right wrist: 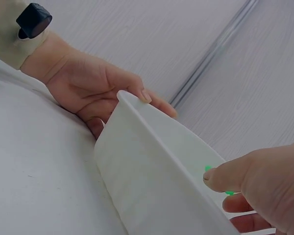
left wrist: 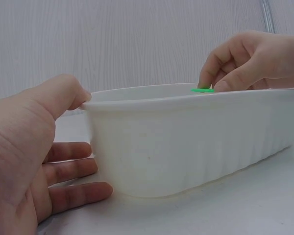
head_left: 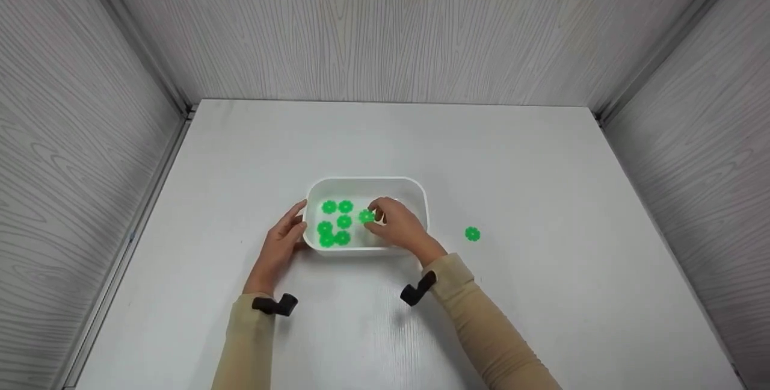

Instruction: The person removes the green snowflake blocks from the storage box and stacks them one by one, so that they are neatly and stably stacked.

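Observation:
A white plastic tub (head_left: 367, 251) with rounded corners stands on the white table. Several green flower-shaped plastic pieces (head_left: 344, 221) lie in its left half. My right hand (head_left: 397, 224) reaches over the tub, pinching one green flower-shaped piece (head_left: 366, 216) between thumb and fingers. In the left wrist view that piece (left wrist: 202, 90) shows edge-on at rim height. My left hand (head_left: 281, 245) rests at the tub's left end, its thumb tip on the rim (left wrist: 95, 104) and its other fingers extended along the outer wall (left wrist: 152, 147).
Another green flower-shaped piece (head_left: 473, 233) lies on the table to the right of the tub. Wood-grain panels (head_left: 385, 29) enclose the table at the back and both sides. A small black device (head_left: 418, 289) is strapped on each wrist.

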Motion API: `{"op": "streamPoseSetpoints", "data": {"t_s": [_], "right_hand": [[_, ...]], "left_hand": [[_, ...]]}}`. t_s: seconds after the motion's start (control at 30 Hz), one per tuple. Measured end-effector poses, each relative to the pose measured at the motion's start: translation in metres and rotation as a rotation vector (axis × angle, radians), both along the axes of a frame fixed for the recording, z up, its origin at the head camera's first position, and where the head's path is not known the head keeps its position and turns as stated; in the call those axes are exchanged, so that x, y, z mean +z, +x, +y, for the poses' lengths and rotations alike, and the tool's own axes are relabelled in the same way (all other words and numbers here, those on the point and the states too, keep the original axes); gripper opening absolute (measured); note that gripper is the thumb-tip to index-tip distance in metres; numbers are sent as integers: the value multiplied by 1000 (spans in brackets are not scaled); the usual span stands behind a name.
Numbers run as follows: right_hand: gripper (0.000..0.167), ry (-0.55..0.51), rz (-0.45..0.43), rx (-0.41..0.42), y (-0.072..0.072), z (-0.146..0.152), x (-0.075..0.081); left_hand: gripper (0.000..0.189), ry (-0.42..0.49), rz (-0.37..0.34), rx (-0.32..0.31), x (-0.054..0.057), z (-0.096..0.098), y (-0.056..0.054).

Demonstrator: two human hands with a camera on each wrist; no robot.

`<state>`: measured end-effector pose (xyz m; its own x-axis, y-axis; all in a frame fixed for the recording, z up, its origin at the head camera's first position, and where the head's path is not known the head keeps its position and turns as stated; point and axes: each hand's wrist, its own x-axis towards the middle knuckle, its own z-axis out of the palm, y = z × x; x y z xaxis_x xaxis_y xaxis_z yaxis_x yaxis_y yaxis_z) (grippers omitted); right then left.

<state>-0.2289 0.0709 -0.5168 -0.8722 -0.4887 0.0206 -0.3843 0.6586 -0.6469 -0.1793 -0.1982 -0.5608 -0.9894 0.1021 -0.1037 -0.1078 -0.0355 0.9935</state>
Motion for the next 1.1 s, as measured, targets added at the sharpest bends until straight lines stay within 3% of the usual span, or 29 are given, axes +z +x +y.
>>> {"op": "streamPoseSetpoints", "data": {"t_s": [0.17,0.4,0.73,1.1], "right_hand": [[30,10,30,0,7,6,1],[30,-32,87,-56,12,17,3],[30,-114,200,-125,19,37,7],[31,-233,173,-207,25,57,12]], "left_hand": [[43,-26,13,32,-12,-1,-4],[44,-65,26,42,-13,0,-4],[44,-2,32,29,-14,2,-4],[44,-29,30,38,-13,1,-4]]}}
